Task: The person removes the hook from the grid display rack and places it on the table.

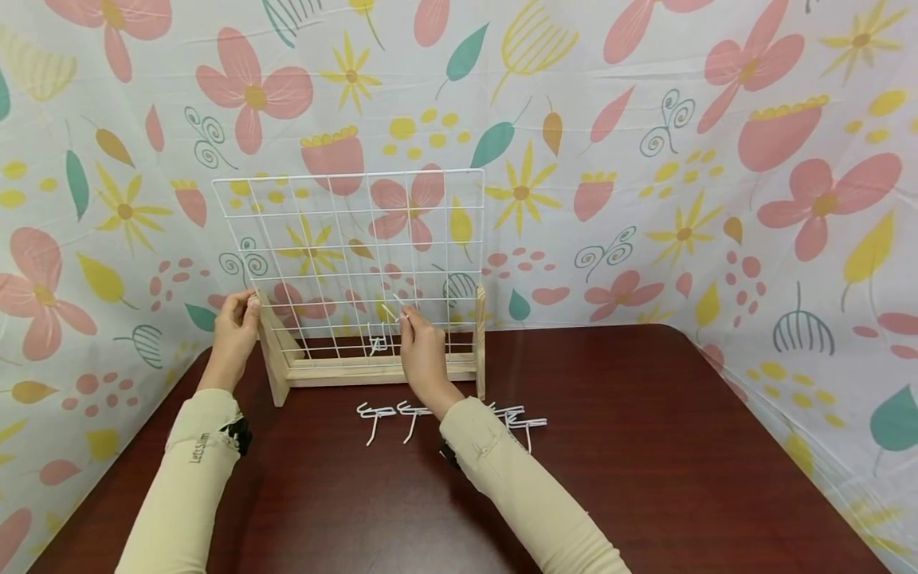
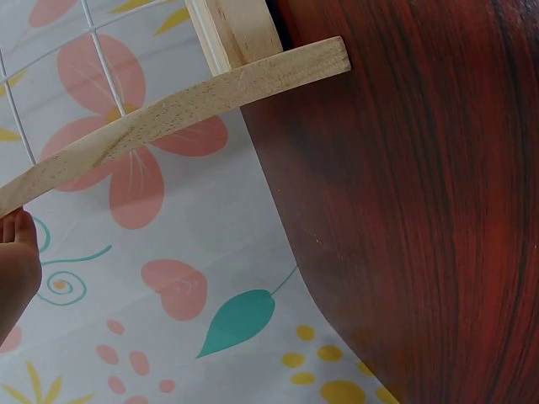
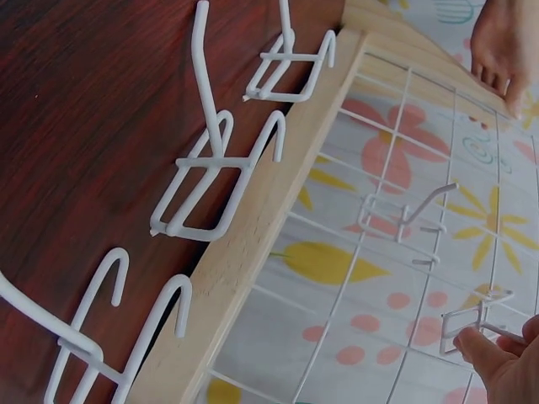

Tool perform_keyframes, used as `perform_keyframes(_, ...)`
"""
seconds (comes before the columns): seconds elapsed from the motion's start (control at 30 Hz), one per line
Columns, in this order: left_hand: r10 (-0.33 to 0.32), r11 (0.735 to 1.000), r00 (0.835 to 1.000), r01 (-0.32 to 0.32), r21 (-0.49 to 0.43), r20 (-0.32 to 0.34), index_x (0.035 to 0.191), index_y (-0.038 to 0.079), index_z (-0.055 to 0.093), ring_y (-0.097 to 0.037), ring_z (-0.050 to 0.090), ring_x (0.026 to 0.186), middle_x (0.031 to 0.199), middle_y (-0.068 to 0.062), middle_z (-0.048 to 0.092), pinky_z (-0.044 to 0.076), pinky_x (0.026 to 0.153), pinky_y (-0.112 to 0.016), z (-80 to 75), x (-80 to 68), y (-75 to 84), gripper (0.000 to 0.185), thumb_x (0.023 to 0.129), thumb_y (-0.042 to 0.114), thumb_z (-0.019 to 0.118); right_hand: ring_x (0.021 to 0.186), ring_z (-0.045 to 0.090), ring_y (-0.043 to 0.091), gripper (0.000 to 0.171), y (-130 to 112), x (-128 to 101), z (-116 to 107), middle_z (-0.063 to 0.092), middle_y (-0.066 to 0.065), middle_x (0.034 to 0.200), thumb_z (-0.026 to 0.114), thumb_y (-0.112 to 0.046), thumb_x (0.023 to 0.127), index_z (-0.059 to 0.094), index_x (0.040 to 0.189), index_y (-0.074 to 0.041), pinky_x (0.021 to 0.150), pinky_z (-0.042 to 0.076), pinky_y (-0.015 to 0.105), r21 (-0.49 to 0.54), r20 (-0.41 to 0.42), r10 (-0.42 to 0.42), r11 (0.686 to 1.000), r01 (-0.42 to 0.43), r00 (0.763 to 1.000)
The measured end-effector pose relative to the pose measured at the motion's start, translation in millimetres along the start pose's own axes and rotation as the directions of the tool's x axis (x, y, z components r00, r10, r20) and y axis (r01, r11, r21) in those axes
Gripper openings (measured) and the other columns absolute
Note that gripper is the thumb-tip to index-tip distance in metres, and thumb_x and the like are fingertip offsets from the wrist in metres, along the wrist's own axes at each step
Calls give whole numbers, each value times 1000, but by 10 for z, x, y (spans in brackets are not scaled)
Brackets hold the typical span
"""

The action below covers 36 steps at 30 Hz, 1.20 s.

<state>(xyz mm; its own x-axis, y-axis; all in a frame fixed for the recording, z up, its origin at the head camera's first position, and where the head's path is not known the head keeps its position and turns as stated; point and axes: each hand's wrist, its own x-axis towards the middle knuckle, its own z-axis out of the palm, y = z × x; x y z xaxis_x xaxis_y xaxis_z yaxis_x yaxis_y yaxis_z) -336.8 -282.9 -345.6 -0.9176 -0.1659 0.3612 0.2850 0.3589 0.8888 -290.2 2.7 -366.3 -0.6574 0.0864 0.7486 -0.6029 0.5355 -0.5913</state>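
A white wire grid panel (image 1: 351, 239) stands upright in a wooden stand (image 1: 380, 375). My left hand (image 1: 235, 335) grips the upper end of the stand's left side post, thumb and fingers at its edge; in the left wrist view only part of that hand (image 2: 15, 265) shows, against the post (image 2: 168, 109). With my right hand (image 1: 425, 355) I pinch a white wire hook in front of the grid's lower middle. The right wrist view shows this hook (image 3: 461, 326) between thumb and fingers, close to the grid wires. Another white hook (image 3: 402, 220) hangs on the grid beside it.
Several more white wire hooks (image 1: 376, 412) lie in a row on the dark red-brown table (image 1: 645, 446), in front of the stand; my right forearm partly covers the row. A flower-patterned cloth (image 1: 574, 159) hangs behind the table.
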Motion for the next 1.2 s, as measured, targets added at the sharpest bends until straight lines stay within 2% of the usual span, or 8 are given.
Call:
perform_keyframes(0.2, 1, 1000, 1000, -1, 14, -18, 142, -4, 36, -22, 39, 130, 146, -19, 40, 36, 96, -11, 4, -14, 9, 46, 104, 23, 37, 92, 68, 28, 25, -10, -4, -58, 67, 22, 109, 53, -5, 99, 65, 115, 9, 74, 55, 34, 5, 11, 14, 1000, -14, 1000)
perform_keyframes(0.43, 11, 1000, 1000, -10, 14, -29, 140, -5, 37, -17, 41, 128, 145, -20, 41, 36, 98, -14, 8, -8, -14, 45, 104, 22, 38, 96, 67, 29, 23, -13, 0, -99, 67, 22, 108, 54, -4, 98, 66, 112, 8, 79, 55, 34, 4, -17, -20, 1000, 20, 1000)
perform_keyframes(0.57, 25, 1000, 999, -25, -1, -47, 137, -7, 38, -6, 43, 120, 141, -21, 43, 36, 94, -11, 16, 8, -41, 43, 104, 20, 39, 69, 65, 21, 24, -20, -7, -144, 70, 20, 94, 54, -6, 99, 67, 113, 7, 63, 53, 29, 10, -4, -6, 1000, 6, 1000)
perform_keyframes(0.7, 20, 1000, 999, -20, -5, -45, 138, -6, 38, -7, 43, 122, 141, -20, 43, 36, 94, -10, 7, 15, -54, 44, 104, 22, 39, 55, 53, 16, 26, -29, -10, -199, 69, 17, 81, 52, -9, 100, 66, 115, 6, 53, 45, 23, 19, 19, -4, 1000, 3, 1000)
perform_keyframes(0.87, 18, 1000, 999, -17, 16, -34, 140, -4, 37, -8, 43, 120, 141, -18, 43, 36, 92, -9, -14, 8, -38, 45, 104, 23, 38, 60, 62, 18, 25, -34, -15, -280, 71, 18, 89, 54, -9, 99, 67, 113, 6, 53, 47, 22, 24, 2, -46, 999, 46, 999)
perform_keyframes(1.03, 24, 1000, 999, -24, 5, -33, 139, -4, 38, -2, 43, 113, 138, -19, 43, 36, 89, -8, 2, 1, -19, 44, 104, 22, 39, 52, 52, 13, 23, -25, -35, -388, 69, 14, 75, 56, -10, 98, 69, 109, 6, 50, 43, 22, -5, -17, -46, 999, 46, 999)
perform_keyframes(1.1, 24, 1000, 999, -24, 6, -24, 140, -5, 37, -5, 43, 116, 139, -19, 42, 36, 90, -9, 6, 1, -15, 45, 104, 23, 38, 51, 47, 11, 22, -20, -45, -441, 66, 12, 70, 57, -10, 98, 70, 108, 5, 48, 41, 23, -14, -14, -35, 999, 35, 999)
perform_keyframes(1.2, 22, 1000, 1000, -21, 16, -9, 141, -5, 35, -15, 41, 125, 142, -20, 41, 36, 96, -13, -4, 5, -12, 47, 104, 25, 37, 53, 51, 12, 22, -14, -50, -522, 69, 13, 74, 58, -10, 97, 71, 106, 4, 50, 44, 25, -30, -11, -27, 999, 26, 1000)
